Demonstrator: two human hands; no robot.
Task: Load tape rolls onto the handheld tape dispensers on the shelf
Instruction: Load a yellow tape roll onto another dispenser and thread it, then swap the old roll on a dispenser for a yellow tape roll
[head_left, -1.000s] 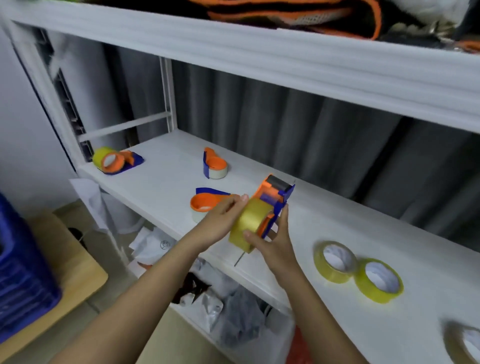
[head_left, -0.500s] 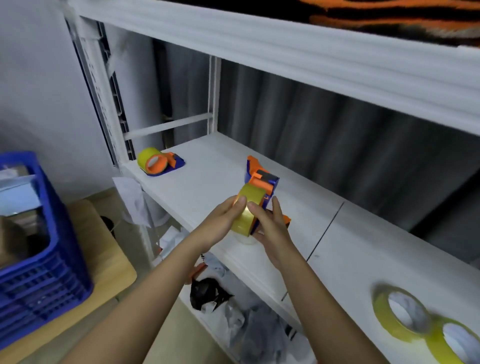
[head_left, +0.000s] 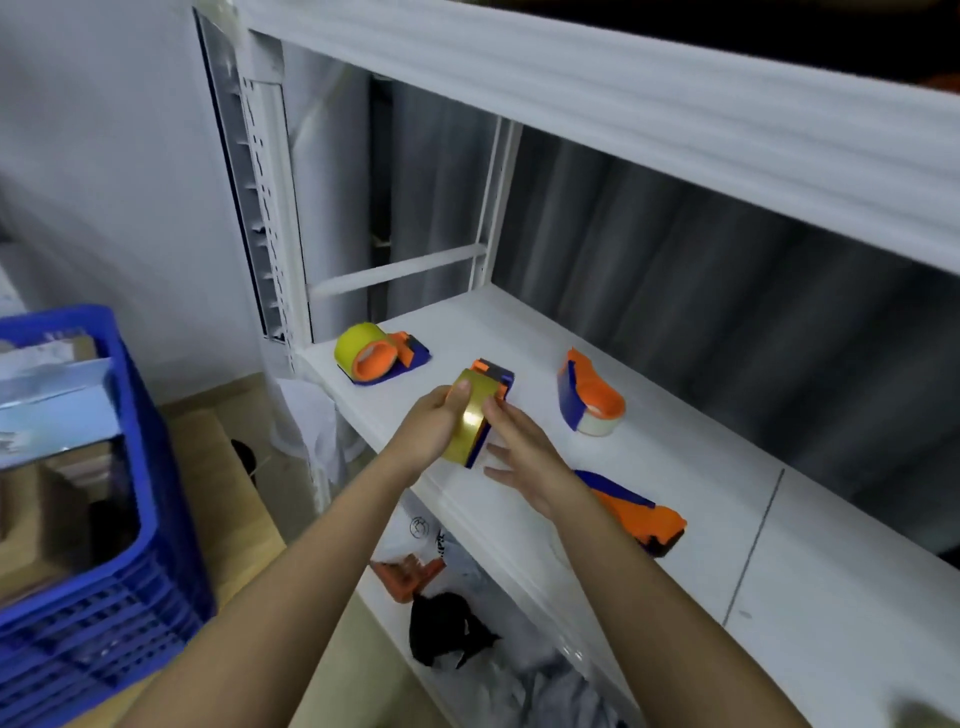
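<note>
A person stands at a white metal shelf (head_left: 691, 483) and looks down at both bare forearms reaching in from the bottom of the view. The left hand (head_left: 431, 426) grips a yellow tape roll (head_left: 467, 421) that sits on a blue and orange tape dispenser (head_left: 493, 379), its fingers curled round the near side of the roll and the thumb lying on top. The roll and dispenser are held just above the front part of the shelf. The right hand (head_left: 519, 452) is beside them on the right, fingers straight and spread, one fingertip touching the roll's edge and the rest holding nothing. Farther back on the left end of the shelf lies a loaded dispenser (head_left: 379, 356), already carrying a yellow roll. To the right of the hands stands another dispenser (head_left: 589, 400) with a pale roll at its base. Nearer, partly hidden behind the right forearm, a flat dispenser (head_left: 639, 514) lies on its side. Dark grey curtains (head_left: 727, 270) hang behind the shelf. On the lower left a blue plastic crate (head_left: 104, 545) rests on a wooden surface (head_left: 223, 467). Crumpled bags (head_left: 467, 623) fill the level beneath.
</note>
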